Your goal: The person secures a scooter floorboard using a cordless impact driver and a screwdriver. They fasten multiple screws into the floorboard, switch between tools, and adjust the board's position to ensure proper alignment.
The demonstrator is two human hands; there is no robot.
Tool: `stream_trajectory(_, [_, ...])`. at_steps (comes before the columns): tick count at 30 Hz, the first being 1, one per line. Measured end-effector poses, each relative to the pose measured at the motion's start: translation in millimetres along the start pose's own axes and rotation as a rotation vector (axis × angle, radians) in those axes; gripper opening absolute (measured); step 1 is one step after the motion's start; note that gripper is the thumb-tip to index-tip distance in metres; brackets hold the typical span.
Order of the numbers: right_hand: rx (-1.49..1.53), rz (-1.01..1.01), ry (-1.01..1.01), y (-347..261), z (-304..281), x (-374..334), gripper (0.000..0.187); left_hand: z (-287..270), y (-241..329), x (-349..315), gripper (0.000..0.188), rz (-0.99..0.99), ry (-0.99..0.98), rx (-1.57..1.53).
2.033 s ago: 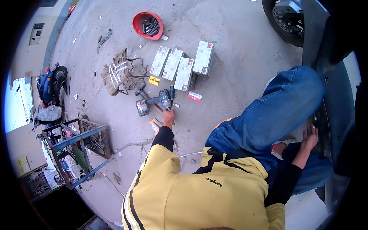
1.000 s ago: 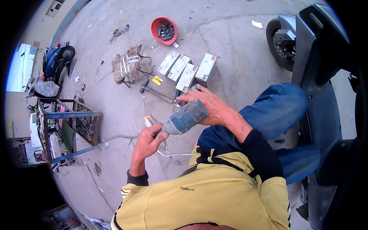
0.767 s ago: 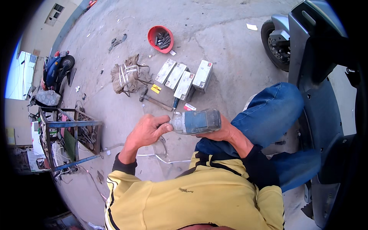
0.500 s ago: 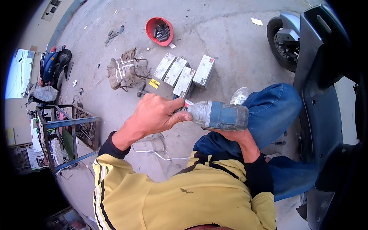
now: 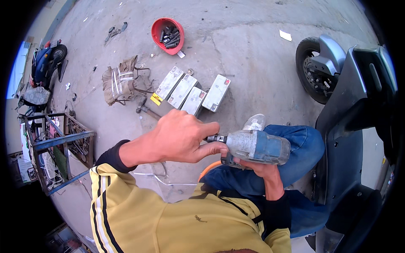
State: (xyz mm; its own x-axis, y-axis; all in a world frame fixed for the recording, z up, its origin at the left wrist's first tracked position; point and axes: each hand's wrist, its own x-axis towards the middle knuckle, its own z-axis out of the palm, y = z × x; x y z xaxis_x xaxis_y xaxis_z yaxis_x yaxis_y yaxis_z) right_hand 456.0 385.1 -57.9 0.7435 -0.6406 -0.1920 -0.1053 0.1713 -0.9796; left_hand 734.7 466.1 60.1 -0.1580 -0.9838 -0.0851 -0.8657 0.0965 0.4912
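Observation:
A worn blue-and-grey cordless impact wrench (image 5: pixel 259 147) lies sideways in front of me, its metal nose (image 5: pixel 216 138) toward the left. My left hand (image 5: pixel 177 137) is closed around the front end, index finger at the metal nose and thumb against the housing. From below, my right hand (image 5: pixel 262 168) grips the tool's handle; most of those fingers are hidden under the body. Whether a small part sits between my left fingers and the nose cannot be seen. Several grey-white batteries (image 5: pixel 216 93) stand on the floor just beyond my hands, beside a hammer (image 5: pixel 145 109).
A red helmet (image 5: pixel 154 33) full of dark sockets sits farther out. Left of the batteries lies a brown strapped bundle (image 5: pixel 120 80). A blue metal frame (image 5: pixel 63 140) and a parked scooter (image 5: pixel 42 63) are at the left. A grey scooter body (image 5: pixel 341 164) borders my right side.
The view has shifted, and the impact wrench sits lower and farther right. My left fingers have loosened slightly around the front, exposing the metal nose. The hammer has come into clearer view.

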Motion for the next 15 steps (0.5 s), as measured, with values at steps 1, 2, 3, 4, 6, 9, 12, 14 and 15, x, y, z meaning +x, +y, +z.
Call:
stream_trajectory(1, [0.046,0.043,0.029,-0.8,-1.4,2.5,0.054,-0.4,-10.8,4.6,0.053,-0.076,0.012,0.021])
stream_trajectory(2, [0.173,0.059,0.063,-1.1,-6.2,5.5,0.05,-0.9,-29.7,11.9,0.054,-0.145,0.027,0.04])
stream_trajectory(3, [0.3,0.073,0.1,-1.2,-12.6,8.2,0.046,-1.4,-51.4,21.8,0.055,-0.211,0.04,0.058])
stream_trajectory(4, [0.429,0.087,0.123,-2.1,-16.2,12.8,0.042,-5.0,-76.8,31.3,0.058,-0.375,-0.028,0.121])
stream_trajectory(6, [0.728,0.058,0.116,-22.1,-14.4,30.1,0.037,15.0,-154.5,29.5,0.065,-0.648,0.068,-0.156])
stream_trajectory(9, [1.028,-0.017,0.159,-30.6,-30.8,38.3,0.031,79.4,-282.6,46.4,0.019,-0.926,0.113,-1.035])
stream_trajectory(12, [1.102,-0.031,0.172,-46.5,-57.7,36.6,0.032,141.4,-386.6,78.2,0.012,-1.119,0.249,-1.129])
stream_trajectory(14, [1.055,-0.033,0.196,-55.9,-74.1,32.4,0.031,159.5,-448.2,105.8,0.01,-1.219,0.442,-1.155])
stream_trajectory(15, [1.035,-0.049,0.197,-59.0,-78.8,30.2,0.032,150.5,-464.6,124.8,0.013,-1.178,0.531,-0.992])
